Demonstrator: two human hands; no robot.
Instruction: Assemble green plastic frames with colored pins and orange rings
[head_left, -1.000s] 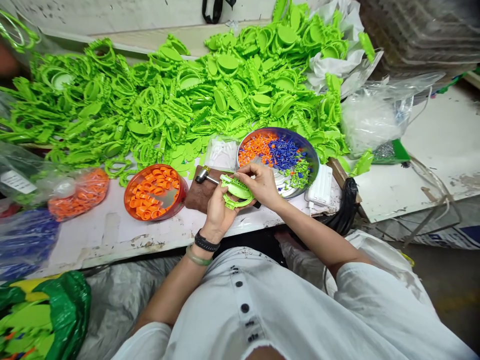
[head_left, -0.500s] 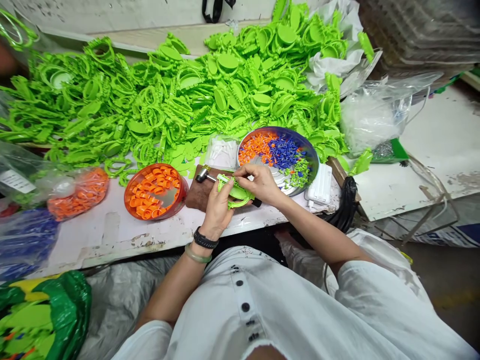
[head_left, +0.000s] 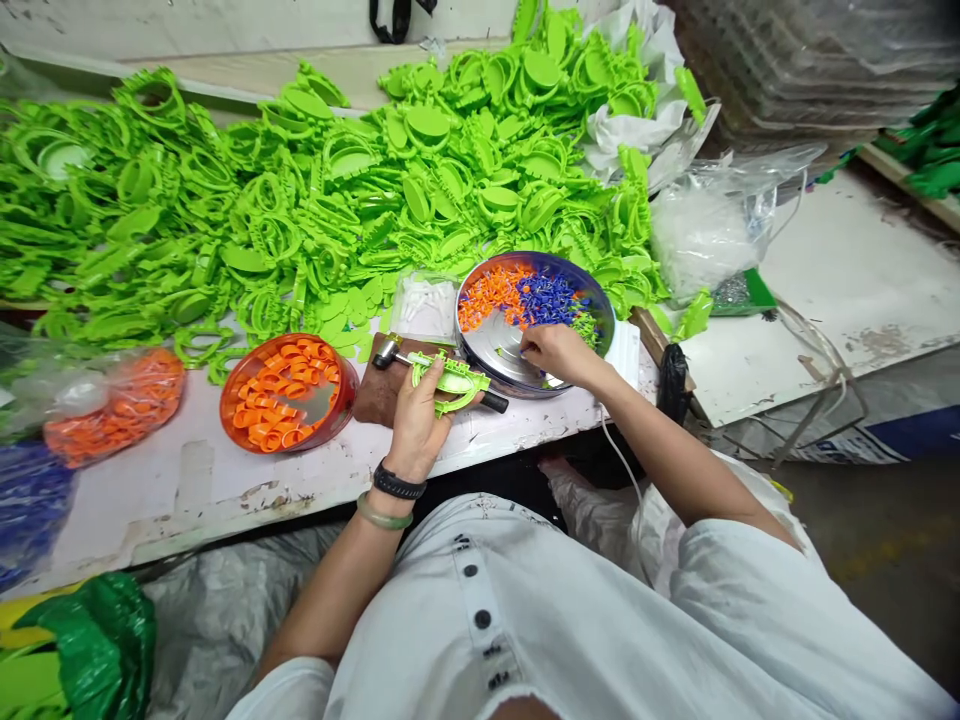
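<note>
Head camera looks down past a white shirt to the bench edge, where the left hand, with a black watch and a pale green bangle on its wrist, grips a bright green plastic part with its fingers wrapped around it. The part sits just above a brown leather pad. A small hammer lies across the pad, its shaft passing under the part to a black handle end. The right hand has curled fingers and is inside a steel tray, though whether it holds anything is hidden. Orange pieces and blue pieces fill the tray's far side. To the left stands a red dish of orange rings. Beyond everything spreads a large heap of green plastic parts.
</note>
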